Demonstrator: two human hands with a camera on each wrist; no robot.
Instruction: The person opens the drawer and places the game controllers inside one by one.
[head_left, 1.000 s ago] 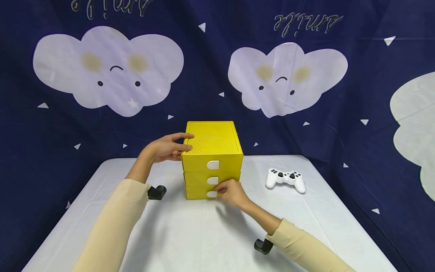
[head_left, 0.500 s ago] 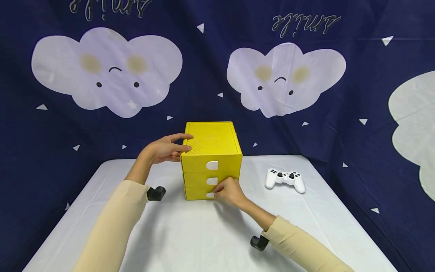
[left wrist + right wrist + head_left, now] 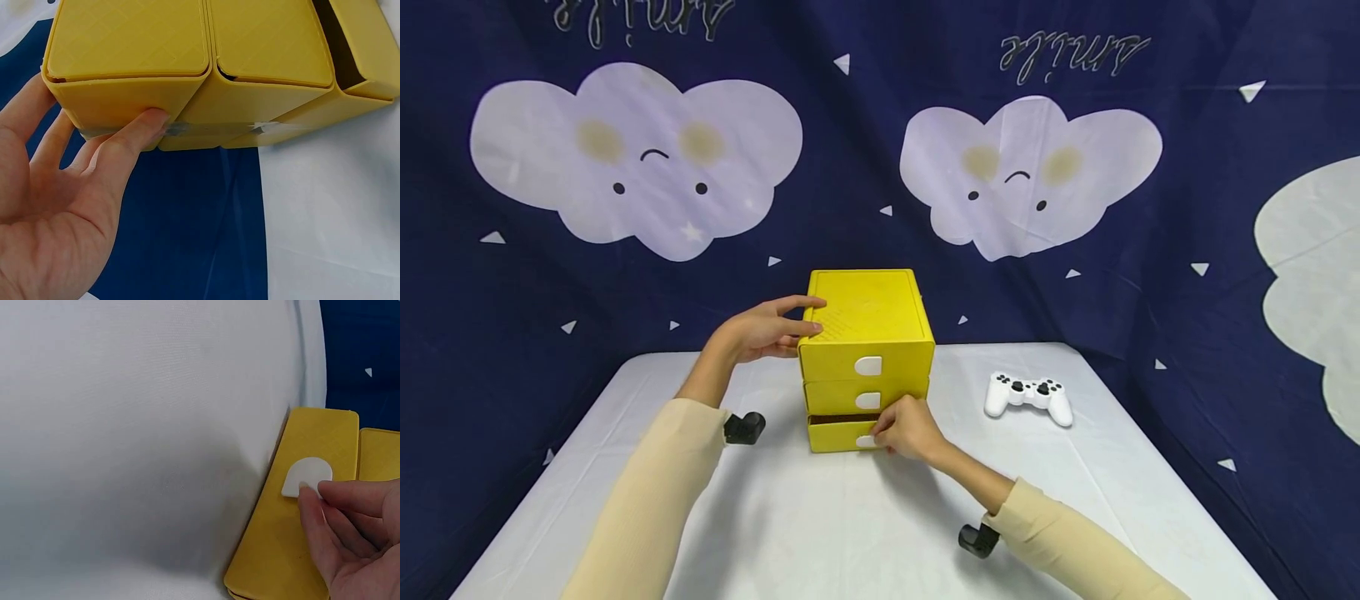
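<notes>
A yellow three-drawer storage box [image 3: 868, 304] stands on the white table, each drawer front bearing a white tab handle. My right hand [image 3: 912, 429] pinches the handle [image 3: 309, 474] of the bottom drawer [image 3: 835, 437] between thumb and fingers. That drawer sticks out a little from the box, with a dark gap showing above its front. The upper two drawers are closed. My left hand [image 3: 763, 331] rests against the box's upper left edge, fingers fairly straight, some on the top and some on the side. In the left wrist view, one fingertip [image 3: 154, 117] presses the side wall.
A white game controller [image 3: 1030, 398] lies on the table [image 3: 820, 525] to the right of the box. A dark blue cloth [image 3: 850, 167] with clouds hangs behind. Black wrist-worn devices [image 3: 745, 427] show at both sleeves.
The bottom drawer, flush with the box half a second ago, has slid out slightly toward me as my right hand pulled its handle. My left hand has stayed in place.
</notes>
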